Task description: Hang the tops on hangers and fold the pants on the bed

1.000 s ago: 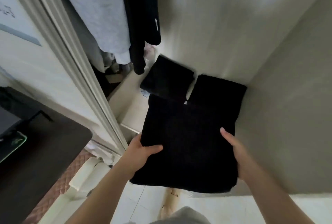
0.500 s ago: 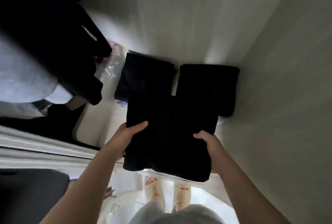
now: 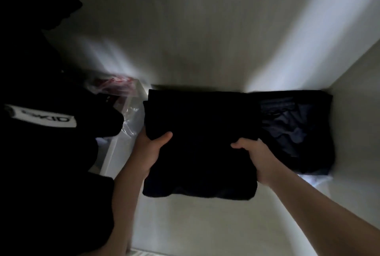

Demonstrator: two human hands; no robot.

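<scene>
Folded black pants, gripped at both side edges inside a pale wardrobe compartment.
Spans the gap between left hand and right hand; thumbs curled over the top, fingers hidden underneath. Touches a folded navy garment in the right rear corner. Cannot tell whether resting on the compartment floor. Crinkled clear plastic bag at left rear, beside hanging black top with white label.

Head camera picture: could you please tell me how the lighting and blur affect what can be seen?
Head view: dim overall, so the folded black garment held by the left hand and right hand shows no fabric detail; head view: bright streaks cross the back wall; head view: the white label on the hanging clothes at left is blurred.
</scene>
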